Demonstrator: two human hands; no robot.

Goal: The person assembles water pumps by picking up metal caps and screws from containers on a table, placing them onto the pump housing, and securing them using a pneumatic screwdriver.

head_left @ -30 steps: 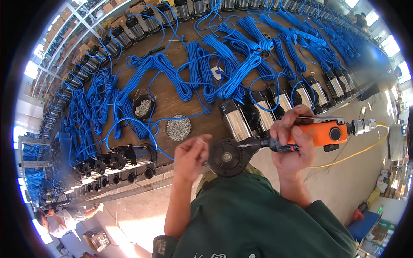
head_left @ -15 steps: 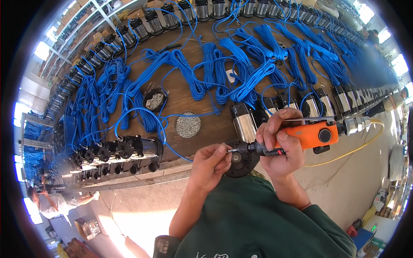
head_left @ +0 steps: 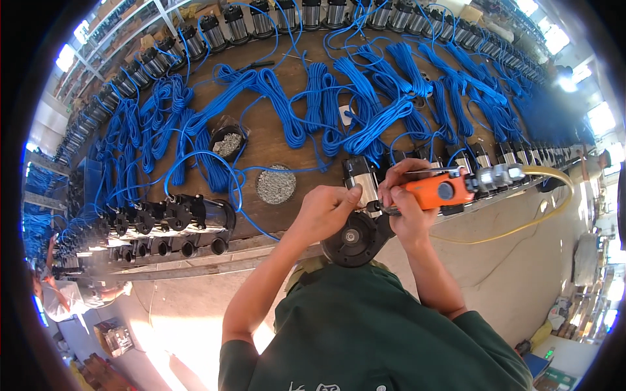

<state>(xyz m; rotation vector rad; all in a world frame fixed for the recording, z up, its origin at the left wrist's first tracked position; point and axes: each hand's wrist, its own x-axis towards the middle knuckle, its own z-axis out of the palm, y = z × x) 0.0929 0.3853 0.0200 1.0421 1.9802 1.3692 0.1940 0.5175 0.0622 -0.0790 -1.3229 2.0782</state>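
My right hand (head_left: pixel 412 215) is wrapped round an orange air screwdriver (head_left: pixel 432 193), which lies level with its black nose to the left. At that nose, my left hand (head_left: pixel 328 210) is closed in a pinch; what its fingertips hold, if anything, is hidden. Just below both hands is a round black pump end (head_left: pixel 352 240) with a bearing at its centre. Behind it a silver motor housing (head_left: pixel 360 177) lies at the table's near edge. From the driver's right end, metal fittings lead into a yellow air hose (head_left: pixel 566 195).
Small screws fill a round dish (head_left: pixel 276 185) and a black bowl (head_left: pixel 242 134) on the brown table (head_left: pixel 297 173). Coils of blue cable (head_left: pixel 279 107) spread across it. Silver pumps (head_left: pixel 261 23) line its edges, black-ended ones (head_left: pixel 195 215) at left. Another person (head_left: pixel 75 296) is at far left.
The driver and my right hand have moved left and tilted slightly. My left hand has risen, its fingertips now closer to the driver's nose. The whole view has shifted a little.
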